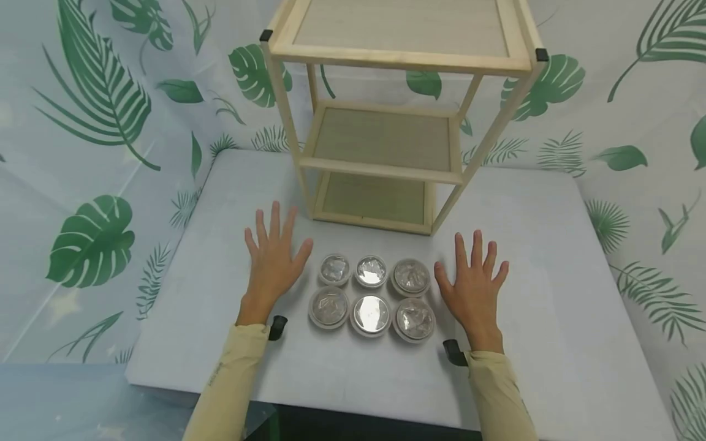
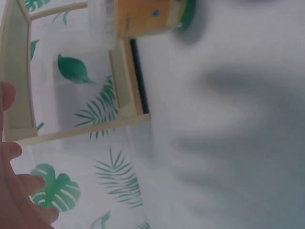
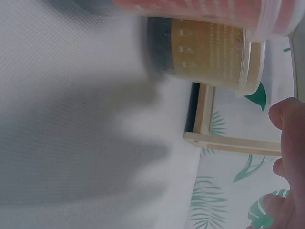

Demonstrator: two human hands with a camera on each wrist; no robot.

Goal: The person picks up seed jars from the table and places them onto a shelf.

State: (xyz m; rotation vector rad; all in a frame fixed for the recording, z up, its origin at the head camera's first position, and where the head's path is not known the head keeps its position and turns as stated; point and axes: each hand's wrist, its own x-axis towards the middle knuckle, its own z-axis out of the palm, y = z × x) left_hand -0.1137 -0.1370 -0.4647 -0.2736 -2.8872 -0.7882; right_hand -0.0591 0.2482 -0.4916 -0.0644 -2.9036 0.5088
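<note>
Several round tubs with clear lids stand close together in two rows on the table, among them a front left tub (image 1: 328,307) and a back right tub (image 1: 410,277). To their left my left hand (image 1: 270,263) is held palm down with its fingers spread, holding nothing. My right hand (image 1: 471,291) is spread the same way on their right side, also holding nothing. In the left wrist view an orange-sided tub (image 2: 143,18) shows at the top. The right wrist view shows a red tub (image 3: 200,10) in front of a yellow one (image 3: 207,52).
Behind the tubs stands a wooden rack with a top panel (image 1: 397,27), a middle shelf (image 1: 386,138) and a bottom shelf (image 1: 375,197). A white cloth covers the table (image 1: 551,343). Leaf-patterned curtains (image 1: 94,239) hang around the sides and back.
</note>
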